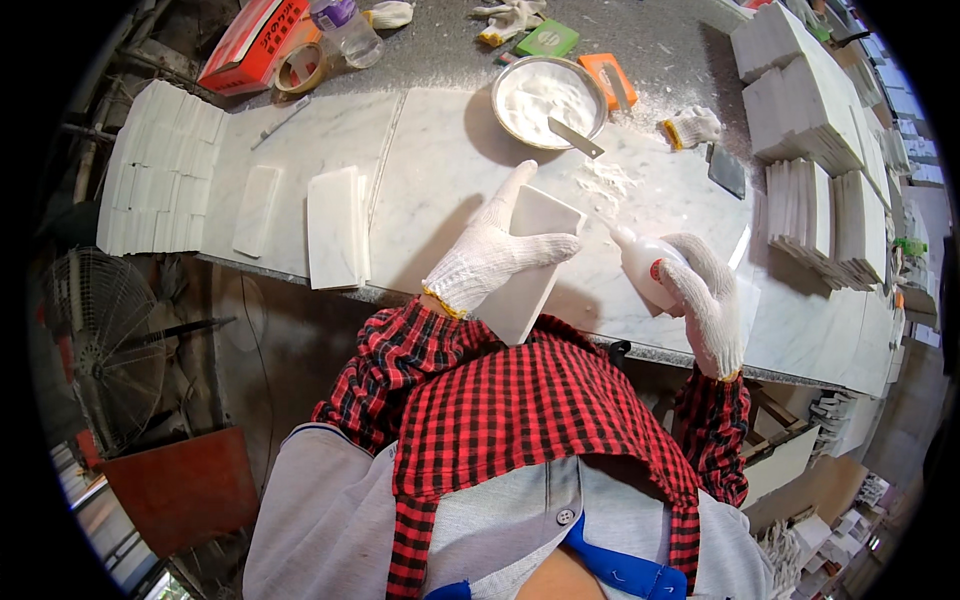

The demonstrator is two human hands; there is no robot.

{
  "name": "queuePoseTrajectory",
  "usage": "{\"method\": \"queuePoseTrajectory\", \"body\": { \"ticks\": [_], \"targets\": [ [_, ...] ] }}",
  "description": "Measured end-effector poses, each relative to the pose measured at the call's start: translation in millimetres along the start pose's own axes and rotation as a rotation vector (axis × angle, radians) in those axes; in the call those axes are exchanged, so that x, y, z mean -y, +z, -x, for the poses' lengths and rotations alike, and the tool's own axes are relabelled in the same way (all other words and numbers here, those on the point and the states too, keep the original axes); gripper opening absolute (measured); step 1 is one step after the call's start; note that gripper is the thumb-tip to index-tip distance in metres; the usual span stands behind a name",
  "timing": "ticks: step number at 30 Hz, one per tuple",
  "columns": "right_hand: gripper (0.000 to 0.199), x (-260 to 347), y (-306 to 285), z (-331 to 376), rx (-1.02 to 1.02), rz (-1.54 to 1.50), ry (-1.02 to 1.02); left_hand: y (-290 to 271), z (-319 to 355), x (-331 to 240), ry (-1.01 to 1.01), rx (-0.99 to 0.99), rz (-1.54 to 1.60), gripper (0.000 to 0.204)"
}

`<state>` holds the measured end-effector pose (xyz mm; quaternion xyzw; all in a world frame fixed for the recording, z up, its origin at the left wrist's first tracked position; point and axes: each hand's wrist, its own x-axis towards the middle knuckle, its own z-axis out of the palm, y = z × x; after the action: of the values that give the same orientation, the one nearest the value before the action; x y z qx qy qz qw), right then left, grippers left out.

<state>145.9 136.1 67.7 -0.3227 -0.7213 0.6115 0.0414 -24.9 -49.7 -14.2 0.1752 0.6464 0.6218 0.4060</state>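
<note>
My left hand (492, 250), in a white knitted glove, grips a white marble tile (525, 298) tilted at the table's near edge, thumb on its face. To its right my gloved right hand (708, 300) wraps round a white squeeze bottle (652, 270) whose nozzle points toward the tile's upper corner. Nozzle and tile look close; whether they touch I cannot tell. Beyond my hands stands a metal bowl (549, 96) of white powder, a flat scraper blade (575, 138) resting over its rim. Some white powder (607, 180) lies spilled on the marble between bowl and bottle.
Stacked white tiles (165, 170) rise at the left, and more tile stacks (800, 110) at the right. Single tiles (335, 225) lie left of my hand. A dark phone-like slab (726, 172), a loose glove (692, 128), a tape roll (299, 68) and a clear bottle (347, 32) sit farther back.
</note>
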Motion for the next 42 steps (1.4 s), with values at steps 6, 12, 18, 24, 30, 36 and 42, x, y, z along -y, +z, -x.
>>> {"method": "queuePoseTrajectory", "body": {
  "ticks": [6,12,18,24,30,36,42],
  "targets": [
    [0.038,4,4,-2,0.003,0.02,-0.026,0,2,-3,-0.014,0.015,0.043,0.112],
    [0.036,10,4,-1,0.016,0.089,-0.027,0,2,-7,-0.014,0.046,-0.024,0.101],
    [0.038,10,2,-3,0.031,0.146,-0.04,1,1,-6,-0.008,0.044,-0.032,0.102],
    [0.037,10,1,-3,0.038,0.169,-0.052,1,-1,-4,-0.014,0.038,-0.052,0.102],
    [0.034,10,1,-6,0.039,0.16,-0.04,0,-2,-2,-0.005,0.036,-0.054,0.102],
    [0.036,3,-1,-7,0.01,0.079,-0.048,-3,-2,2,0.007,-0.05,-0.112,0.112],
    [0.039,-23,-4,-9,-0.005,-0.115,0.003,-15,4,-20,0.0,-0.143,-0.237,0.12]
  ]
}}
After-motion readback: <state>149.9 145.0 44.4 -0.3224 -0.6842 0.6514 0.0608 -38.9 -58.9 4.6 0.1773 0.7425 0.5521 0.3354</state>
